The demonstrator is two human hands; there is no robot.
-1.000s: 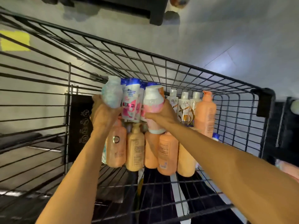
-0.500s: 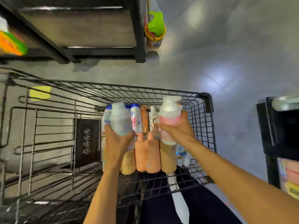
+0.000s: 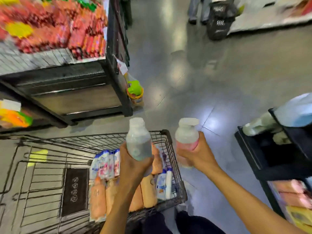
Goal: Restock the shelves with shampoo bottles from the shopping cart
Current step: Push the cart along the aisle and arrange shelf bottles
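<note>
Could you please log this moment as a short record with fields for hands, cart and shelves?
left hand: grips pale bottle, upright, above cart
right hand: grips pink bottle, upright, right of cart
cart contents: orange bottles, white-blue bottles
shelves: left shelf beyond cart; right shelf beside right hand

Black wire cart (image 3: 166, 133) with shampoo bottles (image 3: 98, 198) inside

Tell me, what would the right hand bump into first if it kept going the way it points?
Probably the pale bottle in the left hand; the right hand, gripping a pink bottle, points toward it, though depth is unclear.
</note>
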